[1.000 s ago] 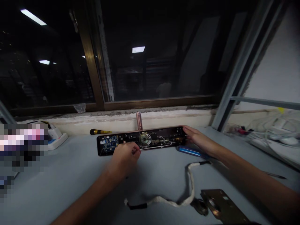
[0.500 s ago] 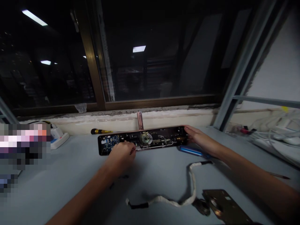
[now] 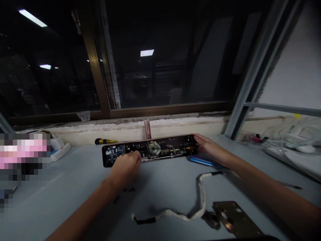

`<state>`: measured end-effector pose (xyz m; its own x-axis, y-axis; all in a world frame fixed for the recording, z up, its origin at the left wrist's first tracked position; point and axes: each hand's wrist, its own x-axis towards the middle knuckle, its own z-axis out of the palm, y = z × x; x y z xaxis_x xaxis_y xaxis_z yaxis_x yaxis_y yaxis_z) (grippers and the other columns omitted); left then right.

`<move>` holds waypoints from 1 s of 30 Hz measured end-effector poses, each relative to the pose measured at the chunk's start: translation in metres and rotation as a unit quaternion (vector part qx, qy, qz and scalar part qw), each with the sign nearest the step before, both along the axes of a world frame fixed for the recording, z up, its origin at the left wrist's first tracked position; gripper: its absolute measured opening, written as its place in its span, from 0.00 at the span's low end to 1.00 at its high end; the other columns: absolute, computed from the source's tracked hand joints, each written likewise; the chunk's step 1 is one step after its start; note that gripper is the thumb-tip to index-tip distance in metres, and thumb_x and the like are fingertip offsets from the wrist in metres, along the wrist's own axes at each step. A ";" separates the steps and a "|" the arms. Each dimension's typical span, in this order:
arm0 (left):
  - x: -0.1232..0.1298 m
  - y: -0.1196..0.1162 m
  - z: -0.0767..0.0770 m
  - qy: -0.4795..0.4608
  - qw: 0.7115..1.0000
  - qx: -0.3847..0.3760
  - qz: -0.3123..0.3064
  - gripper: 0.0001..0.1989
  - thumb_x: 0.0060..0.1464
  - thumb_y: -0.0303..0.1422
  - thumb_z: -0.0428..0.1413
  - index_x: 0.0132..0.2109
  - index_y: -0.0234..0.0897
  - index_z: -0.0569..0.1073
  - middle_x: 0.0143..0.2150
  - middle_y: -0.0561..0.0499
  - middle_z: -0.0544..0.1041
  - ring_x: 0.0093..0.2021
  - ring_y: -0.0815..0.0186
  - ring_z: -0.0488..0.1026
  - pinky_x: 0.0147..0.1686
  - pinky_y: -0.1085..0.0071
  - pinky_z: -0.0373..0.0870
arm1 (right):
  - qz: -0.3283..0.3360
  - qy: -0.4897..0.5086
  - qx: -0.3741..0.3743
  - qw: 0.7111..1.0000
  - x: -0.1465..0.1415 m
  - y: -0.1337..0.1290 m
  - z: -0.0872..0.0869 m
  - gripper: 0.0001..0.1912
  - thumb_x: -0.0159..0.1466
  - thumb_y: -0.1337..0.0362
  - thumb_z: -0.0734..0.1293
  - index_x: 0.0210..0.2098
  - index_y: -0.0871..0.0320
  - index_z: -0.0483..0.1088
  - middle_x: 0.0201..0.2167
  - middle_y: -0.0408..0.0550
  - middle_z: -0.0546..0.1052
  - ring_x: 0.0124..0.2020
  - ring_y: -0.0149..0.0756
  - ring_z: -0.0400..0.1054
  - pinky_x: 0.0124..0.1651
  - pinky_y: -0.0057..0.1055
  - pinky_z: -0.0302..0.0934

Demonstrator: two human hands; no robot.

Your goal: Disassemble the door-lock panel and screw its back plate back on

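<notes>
A long black open housing (image 3: 180, 151) stands across the middle of the grey table, its inside facing me. Inside it are a blue circuit board (image 3: 115, 151) at the left, a round metal part (image 3: 152, 149) near the centre and several wires. My left hand (image 3: 126, 165) is closed at the housing's lower edge, right of the board; whatever its fingertips pinch is hidden. My right hand (image 3: 209, 148) grips the housing's right end, thumb on the top corner. A copper-coloured tube (image 3: 147, 129) rises behind the housing.
A screwdriver (image 3: 105, 141) lies behind the housing, a blue object (image 3: 203, 161) by my right hand. Nearer me are a white-wrapped cable (image 3: 185, 217), a metal plate (image 3: 235, 219) and small dark pieces (image 3: 129, 189). A power strip (image 3: 61, 152) sits left, tangled white cables (image 3: 298, 140) right.
The whole view has shifted slightly, so everything appears a little further left. Both hands keep their places on the housing.
</notes>
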<state>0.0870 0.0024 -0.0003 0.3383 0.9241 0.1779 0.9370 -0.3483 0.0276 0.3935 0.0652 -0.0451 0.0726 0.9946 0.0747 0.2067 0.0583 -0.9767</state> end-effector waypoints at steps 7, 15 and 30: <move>-0.003 0.006 -0.003 -0.020 1.000 0.016 -0.006 0.13 0.58 0.28 0.44 0.39 0.35 0.74 0.39 0.46 0.79 0.42 0.60 0.75 0.41 0.67 0.66 | 0.002 -0.013 0.006 1.000 -0.001 -0.002 0.003 0.18 0.63 0.60 0.55 0.49 0.54 0.66 0.37 0.47 0.76 0.28 0.32 0.67 0.26 0.26 0.62; -0.008 0.013 -0.007 -0.014 0.999 0.033 0.023 0.14 0.58 0.29 0.45 0.39 0.36 0.75 0.41 0.45 0.79 0.43 0.59 0.75 0.42 0.67 0.67 | 0.006 -0.012 0.016 1.000 -0.002 -0.005 0.004 0.17 0.63 0.59 0.56 0.48 0.55 0.67 0.36 0.46 0.75 0.29 0.30 0.66 0.27 0.24 0.62; -0.011 0.017 -0.017 0.097 0.981 0.143 -0.092 0.14 0.62 0.29 0.42 0.39 0.34 0.72 0.35 0.46 0.76 0.37 0.61 0.71 0.37 0.67 0.64 | 0.010 0.001 0.023 1.000 0.003 0.000 -0.002 0.19 0.60 0.53 0.59 0.47 0.53 0.68 0.36 0.46 0.75 0.30 0.32 0.66 0.27 0.26 0.60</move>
